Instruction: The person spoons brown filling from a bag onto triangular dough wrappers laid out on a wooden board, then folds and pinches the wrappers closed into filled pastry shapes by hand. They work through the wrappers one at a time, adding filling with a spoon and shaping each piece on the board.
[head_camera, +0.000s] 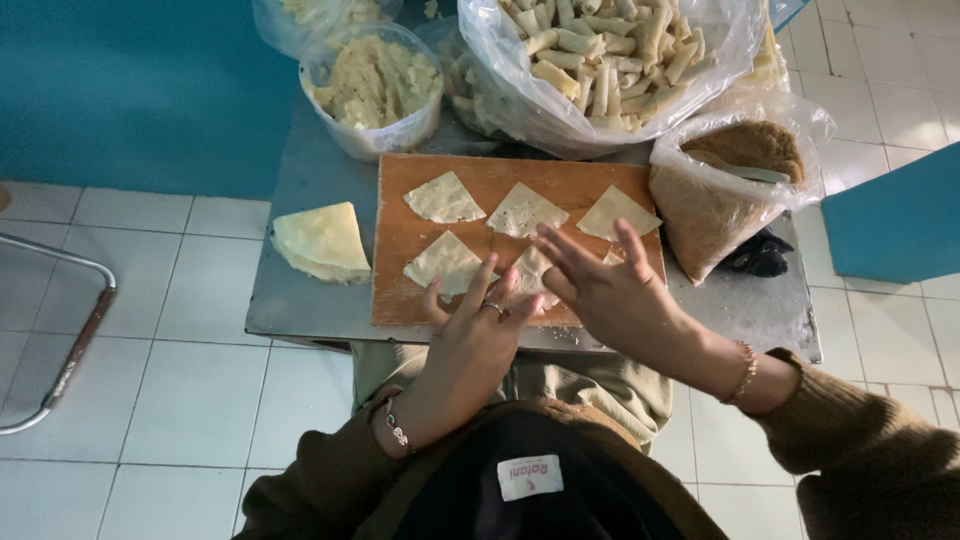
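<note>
Your wooden board (400, 290) lies across in front of both hands. On it, the wrapper sheet (530, 272) sits under your fingertips (partly hidden), nearer your left hand (470, 345). Your right hand (605, 290) hovers with fingers spread; both grip nothing.

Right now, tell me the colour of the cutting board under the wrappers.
Orange-brown wood, seen in the head view: cutting board.

Pale triangular wrapper (535, 272) flat on board
</note>
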